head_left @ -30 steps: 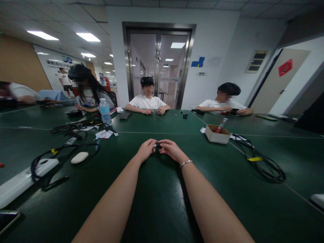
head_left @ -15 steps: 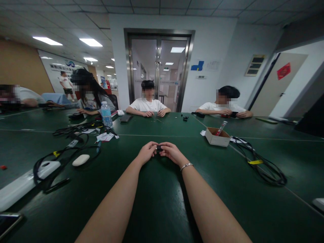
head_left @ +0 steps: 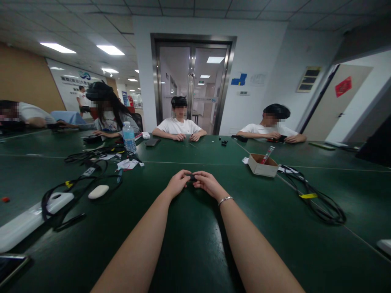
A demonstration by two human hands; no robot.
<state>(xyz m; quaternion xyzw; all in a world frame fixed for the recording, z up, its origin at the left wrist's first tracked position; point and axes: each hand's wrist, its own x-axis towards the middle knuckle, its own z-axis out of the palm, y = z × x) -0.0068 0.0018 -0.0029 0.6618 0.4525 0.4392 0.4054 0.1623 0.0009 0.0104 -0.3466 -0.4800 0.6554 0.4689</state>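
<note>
Head view. Our left hand (head_left: 178, 183) and right hand (head_left: 207, 184) meet over the middle of the green table (head_left: 195, 244), fingertips pinched from both sides on a small black part (head_left: 192, 177). Both grips closed on it; the part is too small to name further. It sits between our fingertips, just above the tabletop. A metal bracelet (head_left: 225, 199) circles our right wrist.

To the right, an open cardboard box (head_left: 262, 165) with a red-tipped stick leaning in it; near it a coil of black cable (head_left: 317, 199) with a yellow tag. To the left, a white oval mouse (head_left: 98, 191) inside loops of black cord (head_left: 76, 185), and farther back a water bottle (head_left: 129, 137). Across the table, seated people in white shirts work with their own hands on small items.
</note>
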